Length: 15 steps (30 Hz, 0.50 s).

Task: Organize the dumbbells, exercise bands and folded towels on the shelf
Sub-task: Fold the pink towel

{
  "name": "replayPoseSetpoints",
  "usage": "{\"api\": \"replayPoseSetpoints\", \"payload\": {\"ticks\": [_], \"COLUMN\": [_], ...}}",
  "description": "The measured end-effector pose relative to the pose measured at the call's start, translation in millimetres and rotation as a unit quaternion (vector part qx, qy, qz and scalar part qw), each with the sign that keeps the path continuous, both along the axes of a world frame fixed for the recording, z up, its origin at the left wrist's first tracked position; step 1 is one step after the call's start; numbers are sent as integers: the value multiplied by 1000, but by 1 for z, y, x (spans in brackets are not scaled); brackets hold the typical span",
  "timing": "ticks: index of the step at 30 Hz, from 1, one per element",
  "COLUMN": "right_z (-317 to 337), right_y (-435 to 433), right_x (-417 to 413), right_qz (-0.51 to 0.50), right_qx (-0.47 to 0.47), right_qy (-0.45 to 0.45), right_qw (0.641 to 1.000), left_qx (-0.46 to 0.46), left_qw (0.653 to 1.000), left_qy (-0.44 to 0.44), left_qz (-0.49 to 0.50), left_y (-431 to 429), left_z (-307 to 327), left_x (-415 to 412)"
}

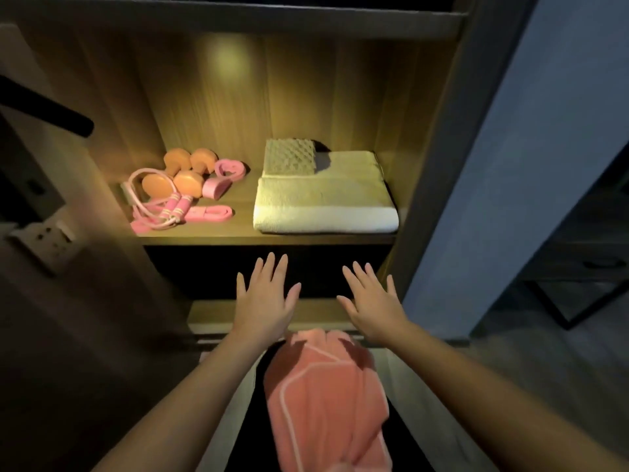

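Two dumbbells, two folded towels

Shelf front is open, and headroom above all items runs clear up to the upper board, so access from front or above is free. L half is blocked by dumbbells, pink bands and jump rope, packed touching one another near the L wall. R half is filled by the folded white towel w/ a small textured towel on its rear L part, close to the R wall; the only bare passage is a narrow strip of board between bands and white towel, approx. centre, front to back.
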State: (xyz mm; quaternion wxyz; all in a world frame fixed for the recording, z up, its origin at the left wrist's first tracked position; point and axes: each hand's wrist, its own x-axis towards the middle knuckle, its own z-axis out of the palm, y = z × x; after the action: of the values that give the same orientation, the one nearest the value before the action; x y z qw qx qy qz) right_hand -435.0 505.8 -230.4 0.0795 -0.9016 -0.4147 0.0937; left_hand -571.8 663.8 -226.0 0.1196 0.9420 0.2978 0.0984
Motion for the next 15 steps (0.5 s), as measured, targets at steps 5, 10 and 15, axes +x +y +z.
{"api": "replayPoseSetpoints", "payload": {"ticks": [5, 10, 15], "right_z": [-38, -74, -94], "right_y": [-33, -40, -40], "right_x": [-40, -61, -64], "right_qz": [-17, -10, -28], "right_qx": [17, 9, 59], "right_qy": [72, 129, 177], "right_qw": [997, 992, 982], "left_qx": [-62, -127, -138], "left_qw": [998, 987, 987], "left_qy": [15, 85, 68], "left_qz": [-5, -55, -54], "left_y": [-34, -52, -63], "left_z": [-42, -79, -92], "left_x": [-34, -44, -52]}}
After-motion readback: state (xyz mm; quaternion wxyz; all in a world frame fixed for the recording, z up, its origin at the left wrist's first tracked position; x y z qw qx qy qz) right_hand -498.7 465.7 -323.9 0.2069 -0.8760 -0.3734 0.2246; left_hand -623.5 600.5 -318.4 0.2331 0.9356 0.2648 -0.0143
